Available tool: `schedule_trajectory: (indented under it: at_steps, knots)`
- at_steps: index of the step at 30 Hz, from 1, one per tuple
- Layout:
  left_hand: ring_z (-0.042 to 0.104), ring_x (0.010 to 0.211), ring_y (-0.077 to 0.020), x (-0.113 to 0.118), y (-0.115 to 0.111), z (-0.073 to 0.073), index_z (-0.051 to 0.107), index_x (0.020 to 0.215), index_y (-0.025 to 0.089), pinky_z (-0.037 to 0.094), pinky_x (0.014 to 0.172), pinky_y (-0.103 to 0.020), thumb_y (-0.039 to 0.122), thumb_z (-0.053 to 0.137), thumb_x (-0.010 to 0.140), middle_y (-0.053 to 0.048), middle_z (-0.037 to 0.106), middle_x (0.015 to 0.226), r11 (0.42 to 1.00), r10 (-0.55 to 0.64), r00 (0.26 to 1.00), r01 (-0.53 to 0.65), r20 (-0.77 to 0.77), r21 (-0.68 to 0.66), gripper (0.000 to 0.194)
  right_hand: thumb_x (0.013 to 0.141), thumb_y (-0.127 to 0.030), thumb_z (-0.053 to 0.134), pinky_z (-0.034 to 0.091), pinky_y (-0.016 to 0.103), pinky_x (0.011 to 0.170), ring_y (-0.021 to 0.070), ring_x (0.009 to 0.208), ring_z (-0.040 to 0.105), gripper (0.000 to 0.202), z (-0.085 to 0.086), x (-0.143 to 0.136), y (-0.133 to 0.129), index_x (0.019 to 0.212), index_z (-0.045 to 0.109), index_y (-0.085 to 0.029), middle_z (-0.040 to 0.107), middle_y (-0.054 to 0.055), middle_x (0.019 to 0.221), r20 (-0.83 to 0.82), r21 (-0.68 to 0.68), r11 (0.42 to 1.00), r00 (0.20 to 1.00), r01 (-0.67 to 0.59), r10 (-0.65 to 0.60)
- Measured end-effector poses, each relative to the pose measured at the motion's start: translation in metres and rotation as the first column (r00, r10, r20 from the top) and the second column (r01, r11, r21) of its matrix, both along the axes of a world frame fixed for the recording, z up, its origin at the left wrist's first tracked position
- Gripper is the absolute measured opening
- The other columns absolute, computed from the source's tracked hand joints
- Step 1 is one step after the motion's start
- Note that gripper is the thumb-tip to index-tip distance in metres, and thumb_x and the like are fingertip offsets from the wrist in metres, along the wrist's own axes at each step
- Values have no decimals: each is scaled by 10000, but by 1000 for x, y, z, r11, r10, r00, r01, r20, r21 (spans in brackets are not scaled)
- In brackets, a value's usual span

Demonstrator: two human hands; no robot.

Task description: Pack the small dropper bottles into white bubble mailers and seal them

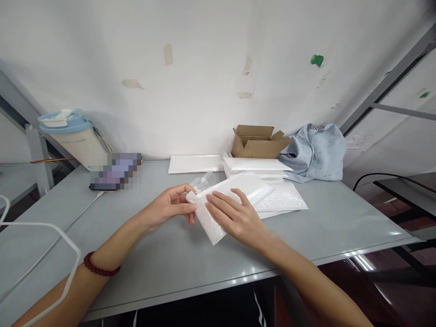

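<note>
A white bubble mailer (213,227) lies slanted in front of me, its near left end lifted off the grey table. My left hand (173,205) pinches that end at its upper left corner between thumb and fingers. Flat on the mailer's upper face rests my right hand (235,218), its fingers stretched out toward the left. Under and behind it are more white bubble mailers (286,197). Just beyond my left hand sits a small clear plastic item (201,181), partly hidden, whose kind I cannot make out.
Behind stand a stack of white mailers (255,164), a flat white mailer (195,163) and an open cardboard box (260,147). Light blue cloth (316,152) lies at the right. A blue-lidded cup (76,141) and a phone (117,171) with a white cable (81,217) are left on the table (163,277).
</note>
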State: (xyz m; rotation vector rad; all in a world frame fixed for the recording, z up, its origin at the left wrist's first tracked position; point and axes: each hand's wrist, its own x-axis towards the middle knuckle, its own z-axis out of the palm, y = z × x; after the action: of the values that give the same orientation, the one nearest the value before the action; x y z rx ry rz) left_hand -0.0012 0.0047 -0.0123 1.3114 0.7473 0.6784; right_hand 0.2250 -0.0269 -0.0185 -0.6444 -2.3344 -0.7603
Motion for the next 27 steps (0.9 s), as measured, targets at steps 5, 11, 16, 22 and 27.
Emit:
schedule_trajectory:
  at_steps: [5,11,16,22,27]
  knots:
    - [616,570,-143,3,-1,-2,628,809,182,505,608,-287,353,691,768,0,651,622,997,78,997,-78,14,-3,187,921,-66,480,408,395,944,181,1098,598,209,3,1,0,1032,639,-144,686,80,1124,-6,-4,1000,1000,25,-25]
    - [583,813,-154,15,-5,-7,728,794,205,491,760,-284,359,673,786,-27,683,846,960,275,958,-278,83,28,163,915,-61,472,427,397,925,191,1085,608,209,2,1,2,1027,637,-125,693,85,1109,-18,25,999,1000,20,-19]
    - [569,831,-191,23,-8,-8,750,774,189,474,717,-311,362,694,751,-65,689,878,928,370,926,-372,67,15,183,884,-17,417,432,388,962,176,1047,632,296,-5,2,1,1095,609,-95,707,101,1060,-92,20,1000,996,6,-4]
    - [562,788,-168,26,-13,-8,700,587,171,458,707,-286,292,733,688,-46,663,811,881,472,880,-472,56,0,161,857,-46,492,528,301,810,196,1104,600,381,-6,0,-1,1216,522,-169,637,167,1186,-144,80,997,989,-20,31]
    - [596,762,-176,28,-15,-12,695,772,175,486,725,-316,308,721,691,-33,674,782,860,511,859,-511,-43,20,158,856,-53,538,548,280,700,179,942,656,149,-5,-2,1,942,592,-162,694,153,1038,-92,133,991,995,-33,46]
